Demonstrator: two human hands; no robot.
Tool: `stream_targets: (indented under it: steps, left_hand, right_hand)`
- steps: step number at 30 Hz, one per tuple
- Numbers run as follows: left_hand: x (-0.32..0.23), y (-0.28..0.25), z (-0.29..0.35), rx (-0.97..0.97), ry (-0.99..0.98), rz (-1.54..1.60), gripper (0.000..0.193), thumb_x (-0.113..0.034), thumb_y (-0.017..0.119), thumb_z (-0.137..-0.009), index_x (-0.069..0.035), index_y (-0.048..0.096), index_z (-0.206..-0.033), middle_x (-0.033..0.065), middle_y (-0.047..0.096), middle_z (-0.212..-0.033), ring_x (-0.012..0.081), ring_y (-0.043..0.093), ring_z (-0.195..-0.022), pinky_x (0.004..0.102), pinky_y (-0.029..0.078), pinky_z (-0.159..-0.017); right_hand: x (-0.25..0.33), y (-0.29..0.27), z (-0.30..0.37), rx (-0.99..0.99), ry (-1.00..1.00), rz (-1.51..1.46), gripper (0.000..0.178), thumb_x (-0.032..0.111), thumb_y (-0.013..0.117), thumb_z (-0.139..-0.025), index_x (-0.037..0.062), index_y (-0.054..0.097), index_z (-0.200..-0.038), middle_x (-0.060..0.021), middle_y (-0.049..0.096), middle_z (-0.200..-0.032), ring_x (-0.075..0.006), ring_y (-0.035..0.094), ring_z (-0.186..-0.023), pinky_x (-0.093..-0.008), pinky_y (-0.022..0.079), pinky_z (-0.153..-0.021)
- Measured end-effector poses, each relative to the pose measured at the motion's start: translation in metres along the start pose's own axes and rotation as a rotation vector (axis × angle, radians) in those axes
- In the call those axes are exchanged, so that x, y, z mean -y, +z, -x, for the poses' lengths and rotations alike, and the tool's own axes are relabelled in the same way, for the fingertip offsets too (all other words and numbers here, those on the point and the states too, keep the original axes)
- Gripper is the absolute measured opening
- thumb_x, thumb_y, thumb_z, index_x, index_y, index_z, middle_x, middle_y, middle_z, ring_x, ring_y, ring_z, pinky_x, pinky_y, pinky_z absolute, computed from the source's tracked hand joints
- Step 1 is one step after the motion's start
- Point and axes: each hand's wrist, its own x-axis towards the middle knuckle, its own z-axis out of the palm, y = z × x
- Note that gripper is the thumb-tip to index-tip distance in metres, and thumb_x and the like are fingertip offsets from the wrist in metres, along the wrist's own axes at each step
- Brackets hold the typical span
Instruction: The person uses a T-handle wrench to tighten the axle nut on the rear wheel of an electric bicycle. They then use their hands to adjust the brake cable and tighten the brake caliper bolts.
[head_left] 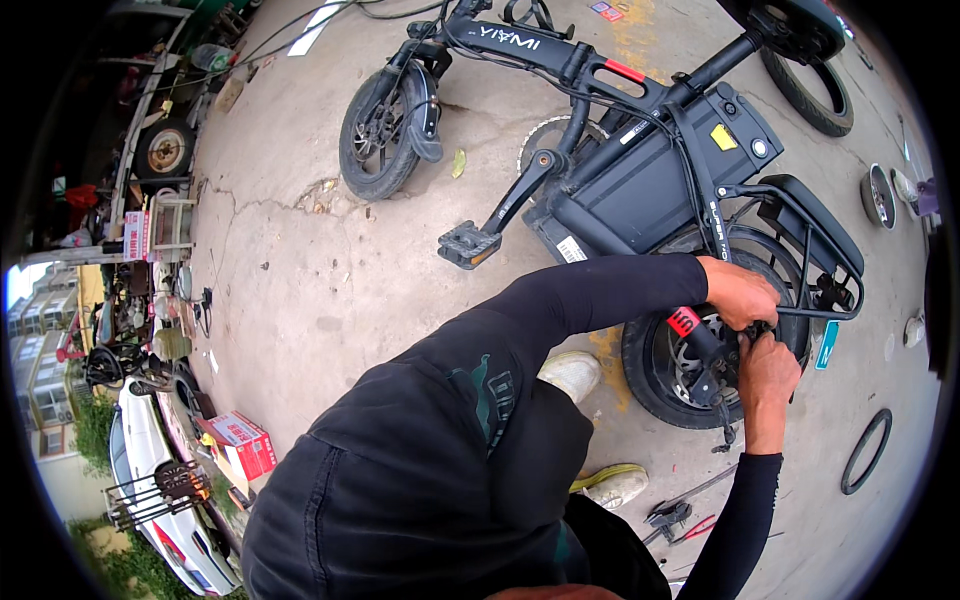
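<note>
With fingers curled, the left hand and right hand are working together at the rear wheel of the black bike beneath them, grip hidden from telling, one ideally bracing while the other works.

Daylight falls on a cracked grey concrete floor. At the left, a white car stands near green foliage and a windowed building.
</note>
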Motion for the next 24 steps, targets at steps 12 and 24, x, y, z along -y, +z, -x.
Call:
stream_targets:
  steps: [12,24]
  left_hand:
    - [-0.003,-0.003,-0.010,0.017,0.023,-0.040,0.029,-0.006,0.066,-0.077,-0.002,0.069,-0.106,0.0214,0.065,-0.100,0.0419,0.064,-0.101,0.0504,0.052,-0.085]
    - [-0.012,-0.011,-0.009,0.078,-0.069,0.049,0.039,-0.005,0.063,-0.080,-0.003,0.068,-0.119,0.0200,0.061,-0.107,0.0414,0.062,-0.107,0.0496,0.050,-0.090]
  right_hand:
    - [-0.021,0.028,-0.007,-0.181,-0.121,0.009,0.039,0.034,0.060,-0.100,0.0046,0.071,-0.076,-0.0189,0.071,-0.075,-0.0371,0.073,-0.073,-0.0486,0.057,-0.065]
    - [-0.021,0.035,-0.005,-0.120,-0.087,-0.036,0.042,0.041,0.062,-0.098,0.0065,0.072,-0.077,-0.0154,0.073,-0.076,-0.0343,0.074,-0.076,-0.0463,0.056,-0.067]
